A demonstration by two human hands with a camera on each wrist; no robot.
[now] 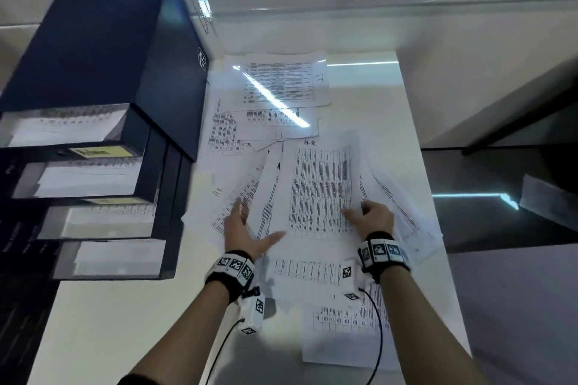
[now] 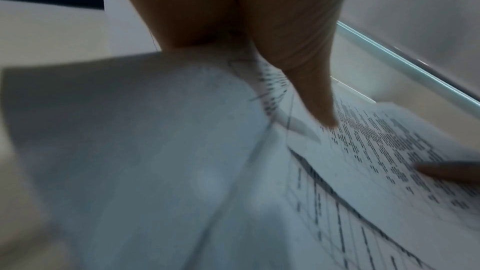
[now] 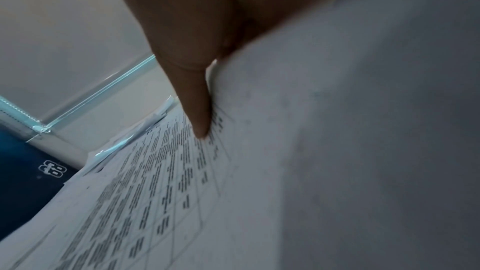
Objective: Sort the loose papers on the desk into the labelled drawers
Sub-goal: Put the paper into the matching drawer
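Printed sheets lie scattered across the white desk. On top of them is a sheet marked "HR", raised a little at its near end. My right hand pinches its right edge, thumb on the print and the fingers hidden under the paper. My left hand lies flat with straight fingers on the sheets beside it, and its thumb touches the HR sheet's left part. The dark blue drawer unit stands at the left, several drawers pulled out with papers inside. One drawer carries a yellow label.
More sheets marked "IT" lie at the back of the desk near the wall. Another printed sheet lies at the front under my right forearm. A dark glossy surface adjoins the desk's right edge.
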